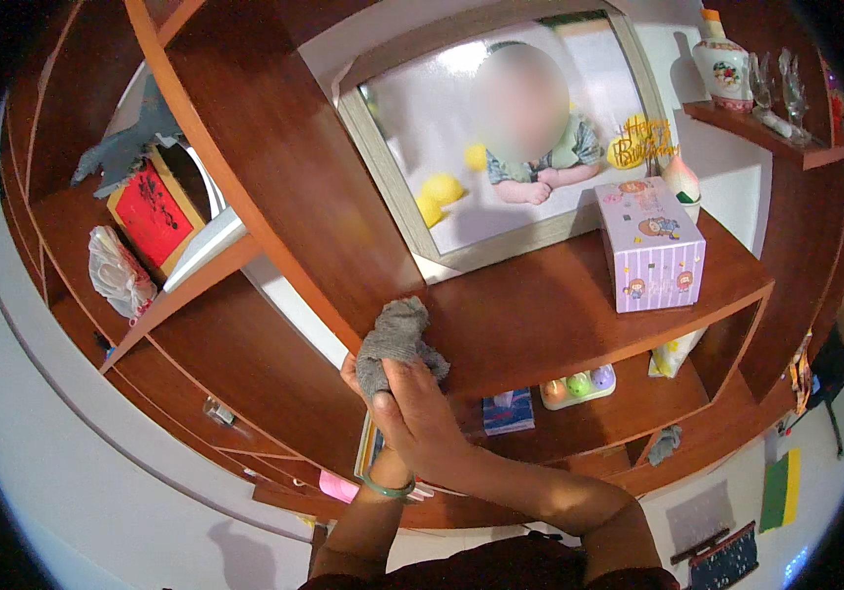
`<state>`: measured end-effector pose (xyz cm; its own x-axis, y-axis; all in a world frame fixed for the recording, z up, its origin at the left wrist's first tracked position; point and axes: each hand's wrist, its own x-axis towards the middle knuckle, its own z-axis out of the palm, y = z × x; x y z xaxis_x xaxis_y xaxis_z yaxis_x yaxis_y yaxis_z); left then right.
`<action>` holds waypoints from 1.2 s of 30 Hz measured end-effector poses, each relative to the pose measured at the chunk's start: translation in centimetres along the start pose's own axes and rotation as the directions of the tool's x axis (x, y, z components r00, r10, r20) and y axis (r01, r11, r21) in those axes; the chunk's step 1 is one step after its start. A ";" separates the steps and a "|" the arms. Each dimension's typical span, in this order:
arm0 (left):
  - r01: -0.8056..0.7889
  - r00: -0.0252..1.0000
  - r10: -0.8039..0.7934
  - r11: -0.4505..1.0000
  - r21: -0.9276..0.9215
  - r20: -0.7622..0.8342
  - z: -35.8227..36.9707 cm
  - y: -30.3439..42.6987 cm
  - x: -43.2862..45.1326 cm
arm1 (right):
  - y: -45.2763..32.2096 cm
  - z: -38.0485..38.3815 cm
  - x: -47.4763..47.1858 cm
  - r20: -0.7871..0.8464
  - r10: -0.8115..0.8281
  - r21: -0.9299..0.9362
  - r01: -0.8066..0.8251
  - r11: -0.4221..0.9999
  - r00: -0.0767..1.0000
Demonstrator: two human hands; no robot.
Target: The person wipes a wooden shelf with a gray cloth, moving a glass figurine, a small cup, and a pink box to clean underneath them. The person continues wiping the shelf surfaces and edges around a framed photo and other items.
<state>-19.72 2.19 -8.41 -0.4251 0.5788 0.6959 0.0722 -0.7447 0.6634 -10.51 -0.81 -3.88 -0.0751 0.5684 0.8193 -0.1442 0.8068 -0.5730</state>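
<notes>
My right hand (pixel 422 424) is closed on a bunched grey cloth (pixel 396 339), thumb and forefinger pressed along its lower end. My left hand (pixel 349 375), with a green bangle (pixel 389 488) on its wrist, grips the cloth from the left; most of it is hidden behind my right hand. The top of the cloth lies at the left end of a reddish-brown wooden shelf (pixel 518 324), by the foot of an upright panel (pixel 296 147). Behind the shelf surface leans a large framed photo (pixel 540 236) of a child.
A lilac patterned box (pixel 658 269) stands on the shelf's right part. Below are a tissue pack (pixel 508 413) and a tray of coloured eggs (pixel 577 386). A porcelain bottle (pixel 723 74) and stemmed glasses (pixel 793 96) occupy a small upper-right shelf. Left, a plastic bag (pixel 118 273) sits by a red panel (pixel 153 214).
</notes>
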 end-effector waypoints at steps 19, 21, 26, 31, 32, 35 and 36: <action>0.027 0.989 -0.013 0.995 0.092 -0.150 1.4 0.2 0.0 | -6.8 1.1 19.9 -0.118 -0.387 0.165 0.403 0.900 0.914; -0.008 0.986 0.039 0.983 0.182 -0.163 1.9 0.5 -0.4 | -7.9 1.1 21.5 -0.121 -0.424 0.102 0.436 0.894 0.898; -0.222 0.974 0.227 0.940 0.260 0.012 1.7 0.3 -0.5 | -8.4 2.3 27.5 -0.232 -0.502 0.235 0.549 0.802 0.833; -0.258 0.965 0.255 0.886 0.386 0.061 1.0 0.6 -1.2 | -6.6 2.6 29.6 -0.168 -0.355 0.288 0.390 0.875 0.920; -0.248 0.968 0.245 0.884 0.397 0.059 0.9 0.6 -1.4 | -5.8 2.7 30.5 -0.166 -0.324 0.265 0.358 0.895 0.932; -0.262 0.964 0.257 0.870 0.417 0.067 0.8 0.2 -1.2 | -4.5 2.7 33.0 -0.051 -0.202 0.156 0.208 0.966 0.978; -0.289 0.957 0.275 0.858 0.425 0.096 0.8 0.2 -1.0 | -4.4 2.3 33.9 -0.043 -0.148 0.146 0.153 0.977 0.988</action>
<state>-18.54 1.74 -8.77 -0.3006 0.3806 0.8745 0.5682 -0.6650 0.4847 -14.67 14.51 26.48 -0.0107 0.4493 0.8933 -0.2970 0.8516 -0.4319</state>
